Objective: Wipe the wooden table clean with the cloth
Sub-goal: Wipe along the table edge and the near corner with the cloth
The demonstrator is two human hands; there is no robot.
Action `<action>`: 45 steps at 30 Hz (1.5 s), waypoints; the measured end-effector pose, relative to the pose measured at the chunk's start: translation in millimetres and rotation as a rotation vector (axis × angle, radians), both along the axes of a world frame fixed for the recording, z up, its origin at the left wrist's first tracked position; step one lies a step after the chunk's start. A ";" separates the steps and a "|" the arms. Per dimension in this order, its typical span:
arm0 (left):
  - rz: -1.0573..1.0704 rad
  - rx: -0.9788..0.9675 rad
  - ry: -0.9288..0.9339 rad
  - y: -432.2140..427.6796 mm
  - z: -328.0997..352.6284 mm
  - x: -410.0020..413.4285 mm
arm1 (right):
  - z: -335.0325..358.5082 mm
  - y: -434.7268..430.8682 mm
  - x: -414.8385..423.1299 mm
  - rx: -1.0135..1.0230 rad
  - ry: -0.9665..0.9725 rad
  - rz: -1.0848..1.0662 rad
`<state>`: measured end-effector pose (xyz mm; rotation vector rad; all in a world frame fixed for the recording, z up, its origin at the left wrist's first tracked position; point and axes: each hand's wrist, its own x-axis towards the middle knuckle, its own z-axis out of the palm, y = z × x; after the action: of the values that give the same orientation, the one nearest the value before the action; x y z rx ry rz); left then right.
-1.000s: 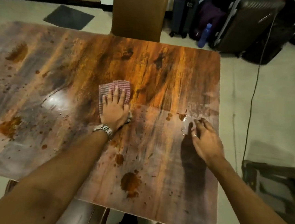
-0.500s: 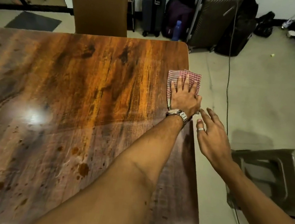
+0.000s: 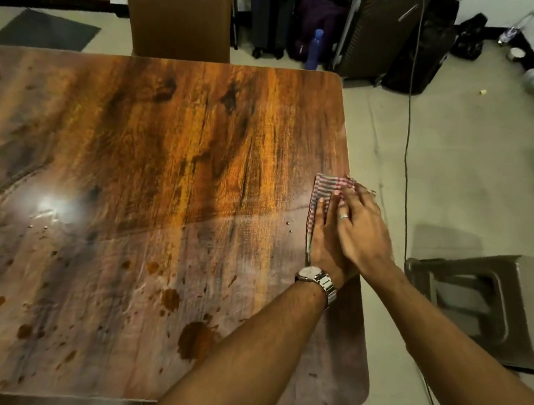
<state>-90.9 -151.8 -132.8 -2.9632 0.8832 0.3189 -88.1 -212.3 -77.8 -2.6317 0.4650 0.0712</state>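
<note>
Status: cloth (image 3: 328, 188) sits at the right edge of the table (image 3: 199, 151), about midway between far and near, with its far right corner at or just over the rim. Left hand (image 3: 320, 242) lies flat on it, fingers straight, pressing down rather than clutching. Right hand (image 3: 366, 233) is laid across the back of the left, fingers stretched, tips reaching the cloth's far right corner. Can't tell if they nip the fabric there; it looks like plain pressure.

Progress, my read: the far half looks clean, with bright grain and no spots. The near half isn't done. It has a hazy film, a big brown stain (image 3: 197, 341) near the front and a smaller one (image 3: 170, 299) just beyond. There are scattered specks toward the near left and a few droplets (image 3: 287, 224) just left of the cloth. Roughly half left.

Room: open wood to the left and near side of the cloth, so long strokes that way look free. The right rim is right there, and anything pushed further drops to the floor. Off that side are a metal stool (image 3: 477, 295) and a cable (image 3: 408, 143) along the floor. A chair (image 3: 179, 13) stands at the far edge with suitcases (image 3: 380, 34) beyond, neither in the way.
</note>
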 end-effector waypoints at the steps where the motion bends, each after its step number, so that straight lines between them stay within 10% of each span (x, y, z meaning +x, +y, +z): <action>1: -0.006 -0.063 0.012 9.1 -1.2 4.0 | -2.9 1.4 -2.9 -0.010 0.006 0.012; 19: 0.657 -0.211 -0.058 410.4 -10.3 50.6 | -23.0 35.7 1.9 0.039 -0.029 0.119; 24: 0.763 -0.207 -0.051 365.7 -6.5 34.0 | -23.9 34.2 4.4 0.050 -0.043 0.098; 36: 0.202 -0.237 0.021 40.8 -1.0 26.2 | -27.3 -37.9 -26.4 0.063 -0.054 -0.104; 45: 0.161 -0.229 0.036 -46.1 -0.9 168.8 | -31.7 -64.3 -39.2 0.113 -0.099 -0.162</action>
<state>77.9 -198.0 -133.8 -3.2593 0.7312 0.2960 -127.3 -276.7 -109.5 -2.4646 0.6189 -0.0822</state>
